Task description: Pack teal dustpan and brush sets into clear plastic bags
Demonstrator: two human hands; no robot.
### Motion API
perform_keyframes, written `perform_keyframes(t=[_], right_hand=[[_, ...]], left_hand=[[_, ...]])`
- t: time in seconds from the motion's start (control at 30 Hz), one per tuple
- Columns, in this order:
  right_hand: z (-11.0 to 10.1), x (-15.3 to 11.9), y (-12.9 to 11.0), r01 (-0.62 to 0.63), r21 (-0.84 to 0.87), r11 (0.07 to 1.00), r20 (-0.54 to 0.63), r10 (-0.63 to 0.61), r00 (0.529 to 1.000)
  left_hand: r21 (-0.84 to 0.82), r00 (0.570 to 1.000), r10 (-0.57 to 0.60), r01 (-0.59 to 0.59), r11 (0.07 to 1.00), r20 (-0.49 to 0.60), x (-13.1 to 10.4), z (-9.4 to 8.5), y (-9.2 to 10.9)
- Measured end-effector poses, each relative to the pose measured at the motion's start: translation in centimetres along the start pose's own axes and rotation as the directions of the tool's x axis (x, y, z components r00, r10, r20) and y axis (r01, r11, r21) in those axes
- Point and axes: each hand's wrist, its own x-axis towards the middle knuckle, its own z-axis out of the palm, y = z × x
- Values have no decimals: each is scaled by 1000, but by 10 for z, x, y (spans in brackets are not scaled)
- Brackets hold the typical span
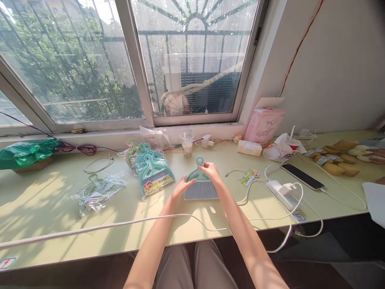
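In front of me a teal mini dustpan and brush set (201, 188) stands with its handle pointing away and its grey bristles toward me. My left hand (183, 186) grips its left edge, thumb on the front. My right hand (211, 172) holds the upper right side near the handle, fingers closed around it. To the left lies a stack of similar teal sets (155, 170) in clear wrap with a yellow label. Farther left is a green set in clear plastic (98, 192). A printed label card (249, 177) lies to the right.
A white cable (120, 225) crosses the front of the table. On the right are a power strip (282, 194), a phone (303, 176) and brown slippers (338, 158). A cup (187, 144) and a pink box (264, 126) stand at the back. A co-worker's hand (374, 154) shows far right.
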Motion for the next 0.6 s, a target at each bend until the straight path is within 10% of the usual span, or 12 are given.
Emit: perform_keyframes(t=[0.27, 0.43, 0.6], right_hand=[[-47, -8, 33, 218, -32, 975, -72, -220, 973], [-115, -38, 111, -134, -491, 861, -334, -44, 942], [-120, -91, 166, -203, -706, 679, -240, 40, 970]], left_hand=[[-223, 990, -20, -12, 975, -140, 3, -2, -5], [-384, 959, -103, -6, 923, -263, 9, -9, -14], [-411, 972, -110, 15, 912, -207, 10, -5, -15]])
